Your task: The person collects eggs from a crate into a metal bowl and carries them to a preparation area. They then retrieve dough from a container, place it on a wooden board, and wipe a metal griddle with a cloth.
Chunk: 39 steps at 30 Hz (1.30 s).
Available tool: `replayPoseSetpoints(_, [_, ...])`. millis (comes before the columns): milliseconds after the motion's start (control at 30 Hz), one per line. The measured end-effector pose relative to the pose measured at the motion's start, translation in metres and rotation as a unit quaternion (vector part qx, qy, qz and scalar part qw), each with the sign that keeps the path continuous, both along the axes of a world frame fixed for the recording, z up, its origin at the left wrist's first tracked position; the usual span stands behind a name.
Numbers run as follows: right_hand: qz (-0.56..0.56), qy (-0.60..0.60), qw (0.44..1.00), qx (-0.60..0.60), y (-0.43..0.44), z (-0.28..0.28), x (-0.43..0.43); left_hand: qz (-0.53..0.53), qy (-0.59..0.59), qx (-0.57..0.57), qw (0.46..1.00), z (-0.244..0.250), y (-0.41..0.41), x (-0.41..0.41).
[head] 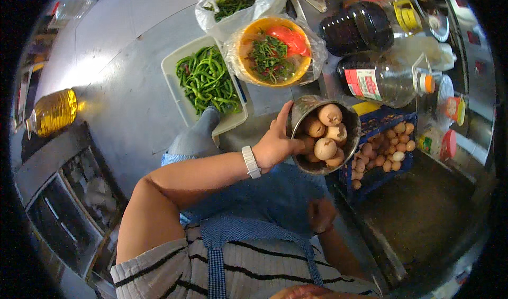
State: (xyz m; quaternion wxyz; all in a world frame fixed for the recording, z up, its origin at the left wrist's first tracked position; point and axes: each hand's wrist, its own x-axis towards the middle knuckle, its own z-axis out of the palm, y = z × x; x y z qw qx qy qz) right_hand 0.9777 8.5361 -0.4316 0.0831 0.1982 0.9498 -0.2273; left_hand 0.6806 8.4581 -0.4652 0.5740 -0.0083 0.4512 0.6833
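My left hand (276, 146), with a white watch on its wrist, grips the rim of a metal bowl (299, 110). The bowl is tilted towards me and holds several brown eggshells (325, 148), some with visibly broken openings. Just right of the bowl is a blue plastic crate (408, 126) with many brown eggs (391, 140) and a paler one. My right hand (321, 215) hangs low in shadow beside my apron, near the counter edge. It is blurred, and I cannot make out its fingers or whether it holds anything.
Green chili peppers (208, 79) fill a pale plastic tub (174, 85). Beyond are a plastic-lined yellow basin (274, 81) of greens and a white plastic bag (270, 1). Large bottles of dark liquid (357, 27) crowd the right counter. A bottle of yellow oil (55, 112) stands left.
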Motion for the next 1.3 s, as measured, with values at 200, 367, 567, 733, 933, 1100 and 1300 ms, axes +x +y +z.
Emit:
replayPoseSetpoints(200, [0.066,-0.178,0.976,-0.107,0.01,0.04,0.002,0.007,0.038,-0.044,0.998,0.027,-0.046,0.005])
replayPoseSetpoints(367, [0.105,-0.057,0.978,-0.173,-0.013,0.045,-0.025,0.064,-0.015,0.024,0.998,0.05,-0.09,-0.015])
replayPoseSetpoints(567, [0.197,-0.222,0.949,-0.108,-0.053,0.065,-0.048,0.149,-0.125,-0.051,0.98,0.119,-0.152,-0.013])
replayPoseSetpoints(733, [0.264,-0.273,0.919,-0.104,-0.138,0.12,-0.099,0.193,-0.128,-0.025,0.972,0.228,-0.222,-0.049])
replayPoseSetpoints(933, [0.125,-0.262,0.904,-0.314,-0.169,0.193,-0.197,0.295,-0.073,-0.023,0.952,0.332,-0.313,-0.078])
replayPoseSetpoints(1100, [0.107,-0.298,0.944,-0.087,-0.072,0.172,-0.252,0.428,-0.135,-0.026,0.893,0.383,-0.375,-0.102])
replayPoseSetpoints(1300, [0.049,-0.32,0.938,0.126,0.012,0.169,-0.306,0.464,-0.143,-0.063,0.872,0.386,-0.476,-0.177])
